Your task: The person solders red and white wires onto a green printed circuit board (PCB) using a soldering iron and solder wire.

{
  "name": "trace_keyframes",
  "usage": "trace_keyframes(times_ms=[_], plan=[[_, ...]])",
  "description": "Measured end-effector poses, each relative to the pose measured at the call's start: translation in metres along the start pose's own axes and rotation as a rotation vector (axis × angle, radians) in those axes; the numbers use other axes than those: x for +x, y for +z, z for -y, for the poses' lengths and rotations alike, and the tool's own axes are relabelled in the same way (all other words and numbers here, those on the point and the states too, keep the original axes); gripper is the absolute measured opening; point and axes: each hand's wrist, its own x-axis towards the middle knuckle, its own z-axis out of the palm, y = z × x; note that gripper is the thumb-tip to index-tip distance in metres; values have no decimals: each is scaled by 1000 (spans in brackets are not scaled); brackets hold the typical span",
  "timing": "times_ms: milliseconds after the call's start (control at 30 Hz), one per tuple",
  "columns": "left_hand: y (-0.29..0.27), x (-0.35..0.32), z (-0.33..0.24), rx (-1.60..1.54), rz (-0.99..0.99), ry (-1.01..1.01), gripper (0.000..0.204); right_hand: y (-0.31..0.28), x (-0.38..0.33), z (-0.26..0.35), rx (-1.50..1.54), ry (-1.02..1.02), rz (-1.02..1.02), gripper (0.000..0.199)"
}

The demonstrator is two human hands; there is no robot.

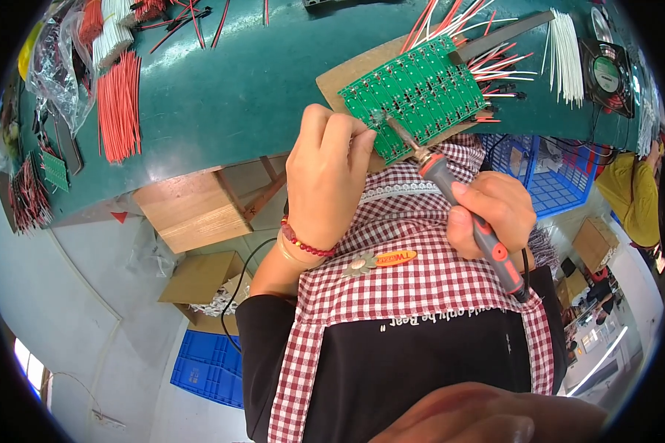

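While I watch from a distance through the head camera, the green table (222, 96) spreads across the upper view, and on it, over brown cardboard (331, 83), lies the green circuit board (414, 92). I judge the soldering to be partly done: red and white wires (423, 28) fan out beyond its far and right edges, but along its near left side I notice none, so some joints are perhaps left. The soldering iron (440, 173) is gripped by the wrapped fingers of the right hand (499, 210); its tip comes to the board's left part, from the near side. The left hand (325, 166) is just beside the left edge, thumb and forefinger pressed together; whether they pinch something thin, I cannot tell.
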Motion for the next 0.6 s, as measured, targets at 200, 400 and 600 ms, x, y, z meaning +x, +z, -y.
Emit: trace_keyframes(times_ms=[200, 400, 600], plan=[[0, -4, -1, -44, 21, -29, 15, -7, 2, -1, -14, 31, -25, 18], [4, -3, 1, -5, 19, -3, 14, -6, -1, -5, 28, 50, -5, 20], [5, -3, -1, 18, 25, 2, 11, -10, 3, -8, 70, 50, 24, 21]])
